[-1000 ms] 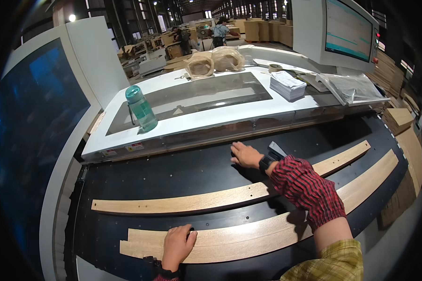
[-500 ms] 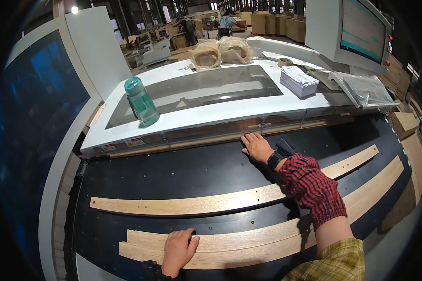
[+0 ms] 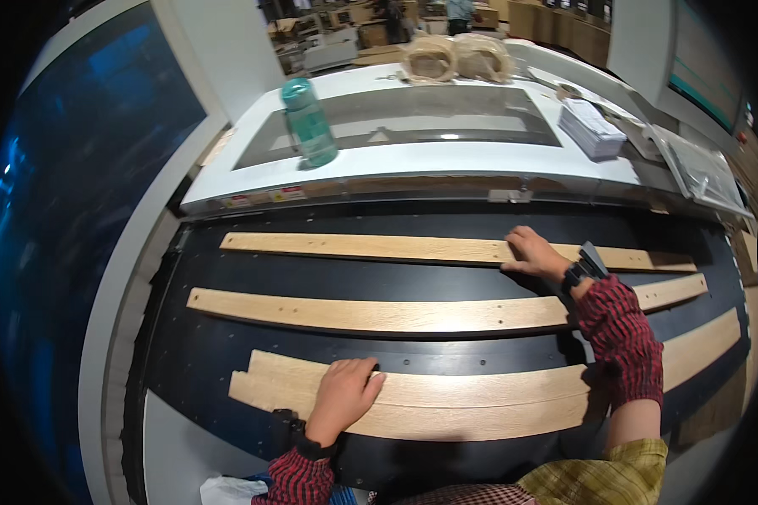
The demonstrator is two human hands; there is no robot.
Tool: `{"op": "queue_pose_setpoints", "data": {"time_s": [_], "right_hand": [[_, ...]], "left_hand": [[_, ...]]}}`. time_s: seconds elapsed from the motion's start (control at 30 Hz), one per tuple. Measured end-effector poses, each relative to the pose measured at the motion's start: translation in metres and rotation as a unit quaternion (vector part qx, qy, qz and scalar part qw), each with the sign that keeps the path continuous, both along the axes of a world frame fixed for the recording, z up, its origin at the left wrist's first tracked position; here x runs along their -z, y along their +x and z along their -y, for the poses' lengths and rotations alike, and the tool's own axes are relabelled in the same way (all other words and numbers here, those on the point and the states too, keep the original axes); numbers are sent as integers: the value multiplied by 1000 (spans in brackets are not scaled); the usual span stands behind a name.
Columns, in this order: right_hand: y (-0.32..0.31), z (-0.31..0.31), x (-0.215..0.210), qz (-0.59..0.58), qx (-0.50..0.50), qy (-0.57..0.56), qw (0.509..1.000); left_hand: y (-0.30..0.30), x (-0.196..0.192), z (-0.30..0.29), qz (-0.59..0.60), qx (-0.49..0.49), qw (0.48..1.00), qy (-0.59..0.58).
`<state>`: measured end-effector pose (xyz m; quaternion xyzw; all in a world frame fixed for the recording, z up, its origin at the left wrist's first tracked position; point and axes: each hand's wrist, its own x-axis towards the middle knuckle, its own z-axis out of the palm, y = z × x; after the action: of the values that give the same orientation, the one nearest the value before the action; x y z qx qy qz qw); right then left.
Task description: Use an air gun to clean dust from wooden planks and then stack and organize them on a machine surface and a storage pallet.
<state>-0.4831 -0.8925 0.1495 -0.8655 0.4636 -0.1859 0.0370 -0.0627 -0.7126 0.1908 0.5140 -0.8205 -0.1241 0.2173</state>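
My right hand [image 3: 535,254] grips a narrow, slightly curved wooden strip [image 3: 370,247], its fingers over the far edge and the thumb at the near edge. This strip lies farthest from me on the black table, in front of the white machine. A second curved strip [image 3: 387,314] with small drilled holes lies across the middle, passing under my right forearm. Closest to me, two curved boards [image 3: 480,402] lie edge to edge, their left ends staggered. My left hand [image 3: 345,396] rests open on these boards near their left end, fingers pointing right.
The black worktable [image 3: 446,347] fronts a white machine [image 3: 370,168] with a dark window. On its top stand a teal bottle [image 3: 312,126], a paper stack [image 3: 594,130] and two plastic-wrapped rolls [image 3: 429,61]. A dark glossy panel [image 3: 93,168] rises at left, a screen [image 3: 707,76] at right.
The farthest strip has come out from the machine's front edge toward me, with my right hand on it. My view has tilted down. My left hand stays on the near boards.
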Motion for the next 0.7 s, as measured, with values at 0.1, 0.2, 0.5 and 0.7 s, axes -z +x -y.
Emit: {"op": "queue_pose_setpoints", "data": {"time_s": [0.1,0.2,0.5,0.7], "right_hand": [[11,-13,-26,53,40,35,997],[17,-36,-62,52,30,11,998],[32,-141,-116,-4,-12,84,996],[10,-164,-78,-37,11,71,997]], "left_hand": [[3,4,-3,-9,15,1000,-10],[6,4,-6,-38,3,999,-10],[21,-26,-17,-96,30,990,-98],[33,-29,16,-50,4,994,-99]]}}
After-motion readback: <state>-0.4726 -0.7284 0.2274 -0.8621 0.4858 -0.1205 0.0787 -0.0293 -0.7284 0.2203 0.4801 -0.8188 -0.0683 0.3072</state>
